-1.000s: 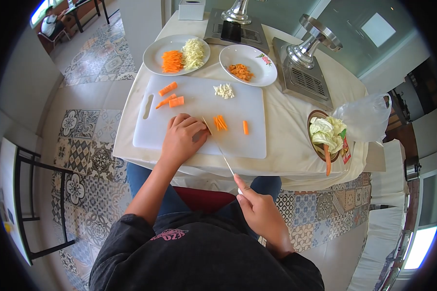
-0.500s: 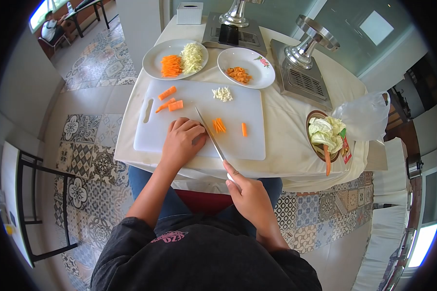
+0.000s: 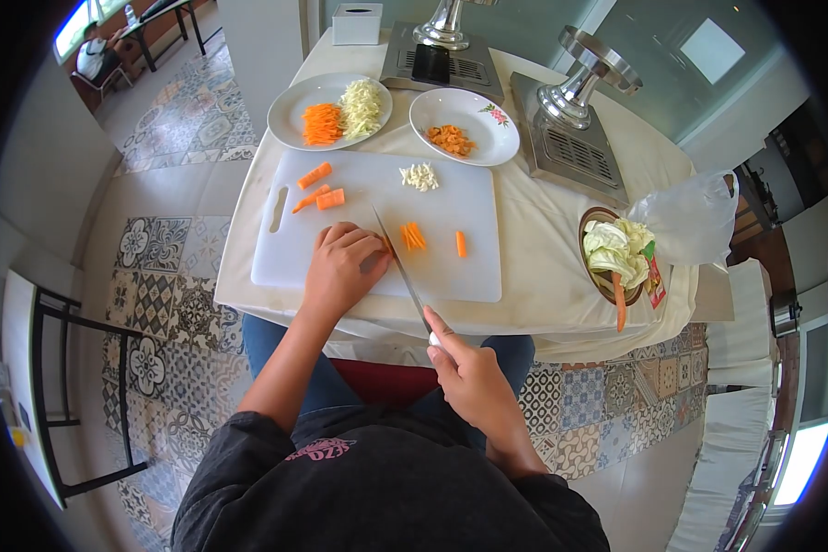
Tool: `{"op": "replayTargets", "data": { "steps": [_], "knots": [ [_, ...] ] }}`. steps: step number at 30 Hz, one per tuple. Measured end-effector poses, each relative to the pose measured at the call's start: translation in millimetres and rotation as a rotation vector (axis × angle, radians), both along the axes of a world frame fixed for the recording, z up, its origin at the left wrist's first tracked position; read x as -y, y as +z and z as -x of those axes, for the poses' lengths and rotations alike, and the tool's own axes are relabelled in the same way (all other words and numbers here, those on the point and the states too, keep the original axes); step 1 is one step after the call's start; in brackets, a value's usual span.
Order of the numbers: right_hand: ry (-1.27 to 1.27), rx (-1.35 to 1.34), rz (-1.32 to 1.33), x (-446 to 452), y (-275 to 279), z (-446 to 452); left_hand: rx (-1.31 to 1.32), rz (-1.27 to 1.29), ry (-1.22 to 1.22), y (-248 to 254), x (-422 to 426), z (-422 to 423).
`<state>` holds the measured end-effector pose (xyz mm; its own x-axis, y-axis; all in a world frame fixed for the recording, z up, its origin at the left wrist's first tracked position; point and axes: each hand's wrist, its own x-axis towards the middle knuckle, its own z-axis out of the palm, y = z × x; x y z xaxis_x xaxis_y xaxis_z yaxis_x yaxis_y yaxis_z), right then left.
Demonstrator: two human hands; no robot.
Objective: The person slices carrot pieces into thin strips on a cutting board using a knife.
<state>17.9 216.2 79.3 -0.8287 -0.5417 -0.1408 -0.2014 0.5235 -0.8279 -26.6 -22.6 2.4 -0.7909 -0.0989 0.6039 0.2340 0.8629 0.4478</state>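
My right hand (image 3: 469, 373) is wrapped round the handle of a knife (image 3: 403, 271), whose blade slants up and left over the white cutting board (image 3: 469, 281). Close to the blade's left side, my left hand (image 3: 345, 267) rests on the board with its fingers curled down; what they press on is mostly hidden, with a bit of orange by the fingertips. Right of the blade lie thin carrot sticks (image 3: 413, 236) and one separate carrot piece (image 3: 461, 244). Larger carrot chunks (image 3: 330, 199) sit at the upper left, and a small white chopped heap (image 3: 419, 177) at the top.
Behind the board are a plate (image 3: 290, 132) of shredded carrot and pale shreds, and a bowl (image 3: 488, 147) with carrot bits. Two metal stands (image 3: 570, 152) are at the back. A bowl of cabbage (image 3: 609, 250) and a plastic bag (image 3: 695, 221) stand right. A person (image 3: 94, 57) sits far left.
The knife blade has swung from lying across toward a steeper slant beside my left hand, and its flat shows less than half a second ago. The view has shifted slightly.
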Motion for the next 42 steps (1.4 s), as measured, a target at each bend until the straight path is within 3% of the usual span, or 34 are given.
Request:
{"op": "replayTargets", "data": {
  "steps": [27,42],
  "knots": [
    [0.062,0.016,-0.091,-17.5,30.3,-17.0,0.044,-0.016,0.005,7.5,-2.6,-2.4],
    [0.040,-0.143,-0.020,25.0,-20.1,14.2,0.024,-0.044,0.007,2.0,-1.9,-1.9]
  ]
}}
